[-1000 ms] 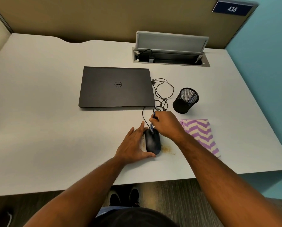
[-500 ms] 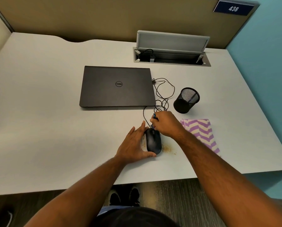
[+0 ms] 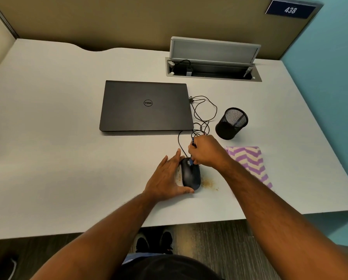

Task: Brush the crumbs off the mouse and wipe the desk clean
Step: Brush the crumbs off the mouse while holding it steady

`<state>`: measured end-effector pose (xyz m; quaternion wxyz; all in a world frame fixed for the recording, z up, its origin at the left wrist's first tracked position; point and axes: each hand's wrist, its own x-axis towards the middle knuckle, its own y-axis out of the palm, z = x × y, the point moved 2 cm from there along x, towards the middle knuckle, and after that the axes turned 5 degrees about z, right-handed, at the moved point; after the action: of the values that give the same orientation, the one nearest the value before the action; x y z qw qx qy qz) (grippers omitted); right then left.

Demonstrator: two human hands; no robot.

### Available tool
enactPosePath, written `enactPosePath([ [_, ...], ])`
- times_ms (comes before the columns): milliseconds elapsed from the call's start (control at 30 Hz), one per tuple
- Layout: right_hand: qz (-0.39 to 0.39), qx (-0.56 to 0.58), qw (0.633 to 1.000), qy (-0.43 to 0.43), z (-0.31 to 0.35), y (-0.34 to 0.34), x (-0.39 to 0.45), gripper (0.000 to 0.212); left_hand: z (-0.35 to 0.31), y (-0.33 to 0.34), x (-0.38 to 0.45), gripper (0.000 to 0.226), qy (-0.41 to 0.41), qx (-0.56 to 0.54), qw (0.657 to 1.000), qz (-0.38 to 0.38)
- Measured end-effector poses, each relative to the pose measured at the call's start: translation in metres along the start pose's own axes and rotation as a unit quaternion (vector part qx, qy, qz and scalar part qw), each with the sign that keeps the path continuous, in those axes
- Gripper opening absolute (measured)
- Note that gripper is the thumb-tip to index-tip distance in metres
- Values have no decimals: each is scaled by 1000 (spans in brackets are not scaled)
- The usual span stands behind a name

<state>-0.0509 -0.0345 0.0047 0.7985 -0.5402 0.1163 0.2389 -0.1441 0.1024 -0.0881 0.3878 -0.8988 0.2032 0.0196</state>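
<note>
The left hand (image 3: 167,176) lies flat against the left side of the black mouse (image 3: 190,175), fingers straight, steadying it near the table (image 3: 58,158) front edge. The right hand (image 3: 206,152) pinches a small blue brush (image 3: 191,161) down onto the mouse's far end. Crumbs (image 3: 208,182) lie just right of the mouse. The striped cloth (image 3: 250,160) waits to the right, likely for wiping. Farther off sit the mesh cup (image 3: 230,123) and closed laptop (image 3: 146,106).

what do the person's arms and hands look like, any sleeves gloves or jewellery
Both forearms are bare all the way to the bottom edge of the head view, so no sleeves show. The left hand and right hand wear no gloves, and no watch, bracelet or ring can be seen on either wrist or on the fingers that show. The forearms have some fine hair. No markings or tattoos are visible.
</note>
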Motion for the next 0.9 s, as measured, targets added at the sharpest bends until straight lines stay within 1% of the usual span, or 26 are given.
enactPosePath([
  [67,-7,-11,1000,-1,3,-4,-1,17,0,-1,0,135,0,2,1000,1],
  [167,-37,27,999,-13,1,-2,-1,21,0,-1,0,134,-2,2,1000,3],
  [367,-3,3,1000,-3,0,0,-3,18,-1,-1,0,133,1,4,1000,1],
  [533,-41,19,999,-10,0,-1,-2,21,-1,-1,0,131,0,4,1000,5],
  [633,-18,1,1000,-2,-1,0,-2,21,-1,-1,0,134,-1,1,1000,2],
  [700,-5,8,1000,6,-2,0,-3,20,-1,-1,0,134,-1,0,1000,1],
  [800,-29,43,999,-5,-3,2,-1,20,-1,0,0,133,-4,1,1000,3],
  [900,-43,29,998,-18,-1,5,-3,21,0,0,1,132,-5,0,1000,3],
])
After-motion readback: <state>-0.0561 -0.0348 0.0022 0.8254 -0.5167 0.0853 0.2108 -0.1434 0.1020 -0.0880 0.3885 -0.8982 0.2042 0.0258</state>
